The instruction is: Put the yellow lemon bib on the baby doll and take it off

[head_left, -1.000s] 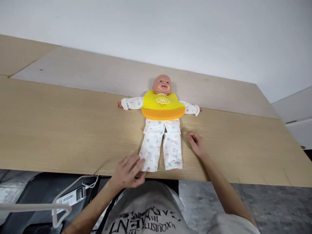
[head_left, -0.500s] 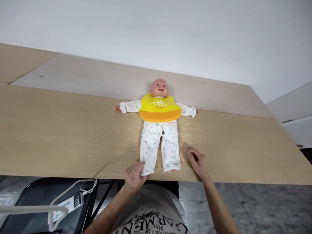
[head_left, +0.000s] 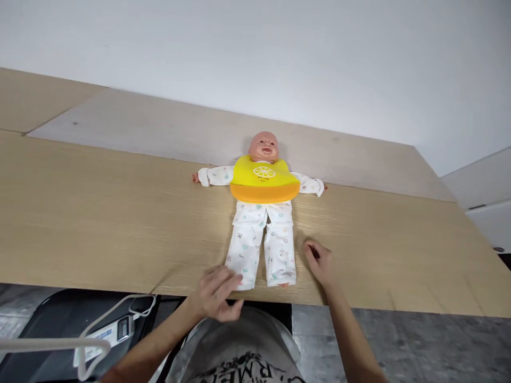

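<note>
A baby doll point(head_left: 257, 213) lies on its back on the counter point(head_left: 120, 213), face up, in white printed clothes. Its long axis runs across the depth of the counter, nearly straight away from the person: the head point(head_left: 264, 146) points toward the wall point(head_left: 279, 58), the feet toward the near edge. The head lies over the paler strip point(head_left: 159, 125) at the back. Both arms stretch out sideways, roughly square to the body, and the legs lie slightly apart, ending just short of the edge. A yellow bib point(head_left: 263, 175) covers the chest, its citrus-slice print upright as seen from the person's side and its orange pocket point(head_left: 264, 194) toward the legs.

The left hand point(head_left: 217, 291) is partly open, thumb spread away from bent fingers, with nothing gripped. Its fingertips overlap the cuff point(head_left: 247, 284) of the nearer trouser leg; whether they touch it cannot be told. The right hand point(head_left: 319, 260) is curled into a loose fist at the counter, beside the other leg and apart from it, with nothing visible in its grasp
</note>
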`<state>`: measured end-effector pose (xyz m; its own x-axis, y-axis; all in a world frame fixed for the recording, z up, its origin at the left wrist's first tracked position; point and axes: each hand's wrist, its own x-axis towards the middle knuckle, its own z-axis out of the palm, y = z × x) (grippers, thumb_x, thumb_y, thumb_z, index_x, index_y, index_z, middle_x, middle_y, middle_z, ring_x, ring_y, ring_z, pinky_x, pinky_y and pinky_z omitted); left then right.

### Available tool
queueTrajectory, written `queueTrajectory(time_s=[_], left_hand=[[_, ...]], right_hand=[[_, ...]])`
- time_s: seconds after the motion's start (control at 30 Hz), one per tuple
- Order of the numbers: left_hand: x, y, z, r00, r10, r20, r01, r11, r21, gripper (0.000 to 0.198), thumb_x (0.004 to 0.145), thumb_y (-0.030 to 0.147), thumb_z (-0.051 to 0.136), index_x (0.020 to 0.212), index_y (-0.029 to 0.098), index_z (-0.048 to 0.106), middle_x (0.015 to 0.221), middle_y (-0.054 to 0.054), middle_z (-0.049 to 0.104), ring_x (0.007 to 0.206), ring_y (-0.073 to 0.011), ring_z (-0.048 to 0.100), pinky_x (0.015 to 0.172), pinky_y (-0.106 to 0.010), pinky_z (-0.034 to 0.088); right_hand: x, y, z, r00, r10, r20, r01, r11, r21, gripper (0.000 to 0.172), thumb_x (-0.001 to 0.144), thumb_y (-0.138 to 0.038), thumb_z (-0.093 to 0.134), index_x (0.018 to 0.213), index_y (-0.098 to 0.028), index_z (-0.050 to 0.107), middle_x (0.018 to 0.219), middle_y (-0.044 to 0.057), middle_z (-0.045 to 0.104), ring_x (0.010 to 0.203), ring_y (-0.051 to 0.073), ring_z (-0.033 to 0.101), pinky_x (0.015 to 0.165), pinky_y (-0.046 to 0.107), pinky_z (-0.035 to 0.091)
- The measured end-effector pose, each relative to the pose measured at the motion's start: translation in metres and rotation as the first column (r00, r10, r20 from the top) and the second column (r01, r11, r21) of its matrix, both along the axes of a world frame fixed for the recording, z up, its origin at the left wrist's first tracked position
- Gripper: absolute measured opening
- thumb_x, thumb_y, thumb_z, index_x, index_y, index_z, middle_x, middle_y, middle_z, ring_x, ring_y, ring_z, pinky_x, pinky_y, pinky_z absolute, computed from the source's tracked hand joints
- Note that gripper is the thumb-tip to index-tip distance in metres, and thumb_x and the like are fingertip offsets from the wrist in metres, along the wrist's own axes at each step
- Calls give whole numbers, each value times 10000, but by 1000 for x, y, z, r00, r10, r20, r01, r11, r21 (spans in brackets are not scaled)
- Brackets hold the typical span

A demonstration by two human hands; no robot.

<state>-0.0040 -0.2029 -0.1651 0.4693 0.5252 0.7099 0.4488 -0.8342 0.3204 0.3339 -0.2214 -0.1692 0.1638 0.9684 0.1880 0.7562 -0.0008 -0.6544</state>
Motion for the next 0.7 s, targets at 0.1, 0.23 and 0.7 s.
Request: queueTrajectory(time_s=[0.1, 0.23, 0.7], left_hand=[[11, 38, 16, 992, 98, 82, -91, 992, -90, 232, 809, 194, 578, 1024, 264, 626, 770, -21, 703, 618, -182, 654, 552, -307, 530], [27, 95, 32, 941, 272, 199, -192, 918, -347, 129, 898, 172, 493, 925, 236, 603, 796, -24, 657, 705, -173, 618, 659, -322, 504], [24, 233, 0, 723, 626, 291, -425, 735, -528, 142, 725, 142, 474, 607, 219, 457, 563, 12, 450, 579, -153, 414, 673, -331, 377]], right_hand=[[4, 25, -4, 987, -1, 163, -7, 999, 49, 322, 942, -369, 393, 899, -161, 635, 751, 55, 667, 615, 151, 604, 619, 265, 453], [11, 68, -5, 963, -54, 264, 42, 998, 51, 325, 942, -314, 360, 918, -138, 632, 800, 110, 675, 644, 171, 582, 630, 276, 377], [18, 164, 1, 971, -147, 188, 151, 989, -5, 255, 890, -318, 430, 834, -124, 584, 693, 44, 552, 631, 110, 435, 621, 221, 276]])
